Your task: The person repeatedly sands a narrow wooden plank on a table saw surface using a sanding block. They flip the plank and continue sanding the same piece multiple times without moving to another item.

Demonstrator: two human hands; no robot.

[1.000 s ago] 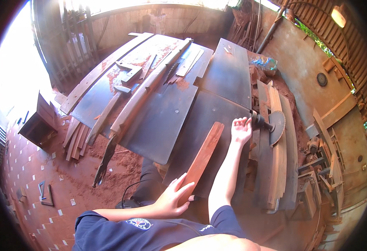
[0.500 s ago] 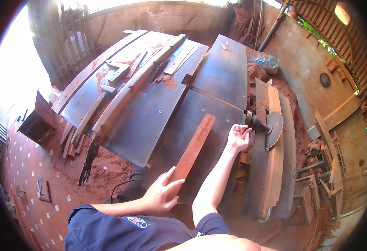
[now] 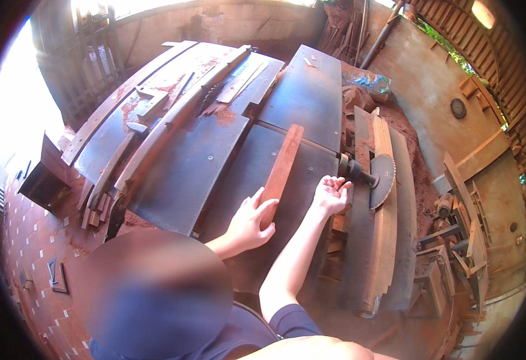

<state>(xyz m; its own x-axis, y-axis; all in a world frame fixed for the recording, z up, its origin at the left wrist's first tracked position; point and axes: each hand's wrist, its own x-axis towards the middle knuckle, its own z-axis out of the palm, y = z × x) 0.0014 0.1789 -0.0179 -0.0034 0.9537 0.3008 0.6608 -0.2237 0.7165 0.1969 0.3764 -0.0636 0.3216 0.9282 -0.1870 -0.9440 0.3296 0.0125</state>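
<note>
My left hand [image 3: 251,223] grips the near end of a long reddish-brown wooden board [image 3: 285,162], thumb on one side and fingers on the other. The board lies lengthwise on the dark metal machine table [image 3: 230,186], its far end pointing away from me. To its right, my right hand [image 3: 331,197] is turned palm up with fingers loosely curled, and nothing shows in it. Just beyond that hand is a dark shaft [image 3: 359,171], which carries a round toothed saw blade [image 3: 383,182]. Whether the fingers touch the shaft housing, I cannot tell.
A long fence bar [image 3: 173,117] crosses the left table, with a metal square [image 3: 150,101] and wood scraps beyond it. Stacked timber [image 3: 384,258] lies under the blade. Wood offcuts [image 3: 455,240] crowd the right side. A blurred oval covers the lower left.
My left hand and the board have moved forward, away from me, along the table. My right hand stays beside the shaft, palm up. The whole view has shifted slightly.
</note>
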